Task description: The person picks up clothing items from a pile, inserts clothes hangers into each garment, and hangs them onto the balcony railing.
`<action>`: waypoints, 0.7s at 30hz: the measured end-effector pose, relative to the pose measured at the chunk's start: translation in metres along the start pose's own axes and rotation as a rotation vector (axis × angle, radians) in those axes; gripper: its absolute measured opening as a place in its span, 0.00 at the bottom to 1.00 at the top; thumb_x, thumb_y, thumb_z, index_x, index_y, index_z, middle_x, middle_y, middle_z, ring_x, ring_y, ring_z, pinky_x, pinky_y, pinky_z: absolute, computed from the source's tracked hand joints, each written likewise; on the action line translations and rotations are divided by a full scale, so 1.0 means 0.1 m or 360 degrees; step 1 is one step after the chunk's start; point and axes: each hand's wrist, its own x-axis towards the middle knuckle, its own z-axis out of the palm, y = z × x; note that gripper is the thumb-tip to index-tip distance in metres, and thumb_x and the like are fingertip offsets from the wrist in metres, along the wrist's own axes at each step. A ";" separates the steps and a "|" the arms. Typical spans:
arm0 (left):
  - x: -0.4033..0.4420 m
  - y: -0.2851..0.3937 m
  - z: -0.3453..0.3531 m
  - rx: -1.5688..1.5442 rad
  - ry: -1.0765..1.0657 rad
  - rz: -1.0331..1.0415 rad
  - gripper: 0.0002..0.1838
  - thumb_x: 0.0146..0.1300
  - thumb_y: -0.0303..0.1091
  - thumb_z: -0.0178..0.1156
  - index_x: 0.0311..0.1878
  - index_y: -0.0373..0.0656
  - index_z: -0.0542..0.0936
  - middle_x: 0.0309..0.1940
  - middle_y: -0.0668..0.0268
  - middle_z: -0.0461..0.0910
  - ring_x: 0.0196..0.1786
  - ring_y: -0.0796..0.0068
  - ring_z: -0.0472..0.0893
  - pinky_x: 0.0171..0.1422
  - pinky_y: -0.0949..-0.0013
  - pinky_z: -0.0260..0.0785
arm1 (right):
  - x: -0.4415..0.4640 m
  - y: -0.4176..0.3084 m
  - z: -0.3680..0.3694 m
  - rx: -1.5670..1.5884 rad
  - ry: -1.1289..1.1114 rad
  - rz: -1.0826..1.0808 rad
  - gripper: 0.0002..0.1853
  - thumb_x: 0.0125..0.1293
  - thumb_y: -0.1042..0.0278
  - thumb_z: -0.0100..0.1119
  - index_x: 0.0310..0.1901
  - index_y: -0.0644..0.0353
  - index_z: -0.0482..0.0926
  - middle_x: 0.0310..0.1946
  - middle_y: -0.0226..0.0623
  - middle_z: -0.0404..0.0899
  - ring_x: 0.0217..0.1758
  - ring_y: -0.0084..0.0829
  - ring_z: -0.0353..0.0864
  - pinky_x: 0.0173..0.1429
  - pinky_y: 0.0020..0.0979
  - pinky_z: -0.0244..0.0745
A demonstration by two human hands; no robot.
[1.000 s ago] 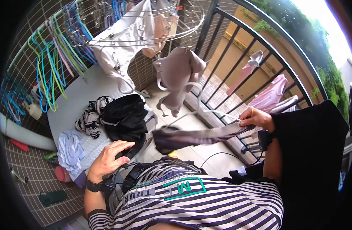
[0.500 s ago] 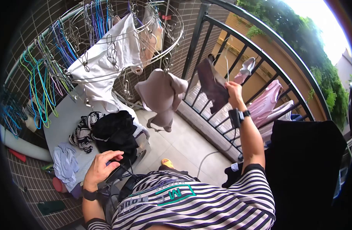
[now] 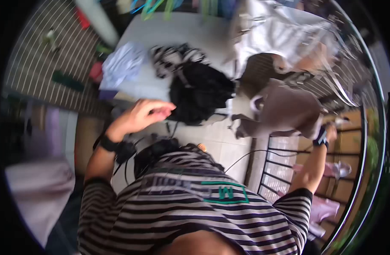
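Observation:
My left hand (image 3: 146,115) hovers in front of the heap of black cloth (image 3: 201,91), thumb and fingers apart, with nothing in it. My right hand (image 3: 331,132) is stretched far out to the railing at the right. It is smeared by motion and partly behind a greyish-mauve hanging garment (image 3: 286,108), so its fingers and anything in them cannot be made out. A white garment (image 3: 284,32) hangs above the mauve one. Behind the black cloth lies a black-and-white patterned cloth (image 3: 167,59), and left of it a crumpled pale blue cloth (image 3: 122,63).
The cloths lie on a pale grey surface (image 3: 148,32). Coloured hangers (image 3: 161,8) hang over its far edge. A dark metal railing (image 3: 361,144) runs along the right, with pink laundry (image 3: 324,209) beyond it. A thin cable (image 3: 254,154) crosses near the floor.
My view has swung left and down, so everything sits further right. The dark brown garment and white wire hook seen at my right hand no longer show. My left hand remains beside the black cloth.

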 end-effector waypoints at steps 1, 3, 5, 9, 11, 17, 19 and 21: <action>-0.02 -0.09 0.01 -0.0007 0.0006 -0.0017 0.15 0.63 0.27 0.58 0.53 0.38 0.78 0.38 0.60 0.83 0.41 0.71 0.82 0.47 0.68 0.74 | -0.04 -0.15 -0.29 0.0441 -0.0164 0.0457 0.20 0.61 0.52 0.58 0.45 0.61 0.83 0.44 0.45 0.83 0.47 0.40 0.83 0.50 0.35 0.78; -0.05 -0.24 0.03 -0.0082 0.0044 -0.0041 0.15 0.61 0.26 0.59 0.52 0.38 0.79 0.37 0.59 0.83 0.41 0.71 0.82 0.47 0.68 0.74 | -0.09 -0.50 -0.78 0.0964 -0.0225 0.1149 0.30 0.56 0.49 0.65 0.50 0.70 0.79 0.49 0.52 0.80 0.53 0.45 0.80 0.56 0.38 0.76; 0.00 -0.32 0.03 0.0026 0.0025 -0.0106 0.15 0.60 0.26 0.59 0.52 0.38 0.79 0.37 0.58 0.83 0.41 0.69 0.82 0.47 0.68 0.74 | -0.26 -0.73 -0.91 0.0849 0.0136 0.1030 0.32 0.52 0.53 0.72 0.52 0.69 0.74 0.44 0.54 0.81 0.49 0.52 0.80 0.57 0.46 0.72; 0.34 -0.51 0.10 0.0252 0.0241 -0.0017 0.15 0.60 0.26 0.60 0.51 0.41 0.80 0.36 0.59 0.82 0.38 0.66 0.82 0.45 0.65 0.74 | -1.03 -1.33 -1.93 0.0628 0.0240 0.0522 0.44 0.55 0.49 0.70 0.61 0.77 0.63 0.54 0.60 0.73 0.61 0.52 0.72 0.66 0.47 0.65; 0.61 -0.67 0.14 0.0261 0.0378 -0.0028 0.15 0.59 0.26 0.60 0.51 0.42 0.80 0.40 0.59 0.81 0.39 0.68 0.80 0.45 0.65 0.73 | -1.43 -1.16 -1.46 0.0528 0.0570 0.0389 0.39 0.58 0.49 0.64 0.61 0.75 0.65 0.57 0.60 0.71 0.63 0.55 0.68 0.68 0.47 0.61; 1.29 -1.07 0.17 0.1207 0.0524 0.0445 0.13 0.55 0.26 0.62 0.46 0.43 0.81 0.45 0.56 0.74 0.48 0.57 0.77 0.49 0.59 0.71 | -2.88 -1.57 -1.97 0.1537 -0.2152 0.0278 0.13 0.67 0.66 0.56 0.47 0.65 0.80 0.35 0.35 0.83 0.30 0.28 0.81 0.33 0.26 0.77; 1.38 -1.12 0.10 0.1124 0.0334 0.0289 0.10 0.54 0.26 0.62 0.41 0.41 0.81 0.43 0.56 0.74 0.46 0.55 0.78 0.48 0.57 0.71 | -3.04 -2.06 -2.80 0.1506 -0.2682 -0.0172 0.11 0.65 0.69 0.57 0.45 0.64 0.82 0.30 0.34 0.83 0.32 0.27 0.82 0.35 0.27 0.77; 1.39 -1.06 -0.04 0.0951 0.0144 0.0196 0.08 0.54 0.26 0.62 0.39 0.39 0.81 0.42 0.55 0.75 0.45 0.53 0.78 0.48 0.58 0.71 | -3.12 -2.38 -3.13 0.1639 -0.2330 -0.0935 0.12 0.64 0.70 0.59 0.47 0.63 0.81 0.33 0.39 0.85 0.32 0.28 0.83 0.37 0.28 0.77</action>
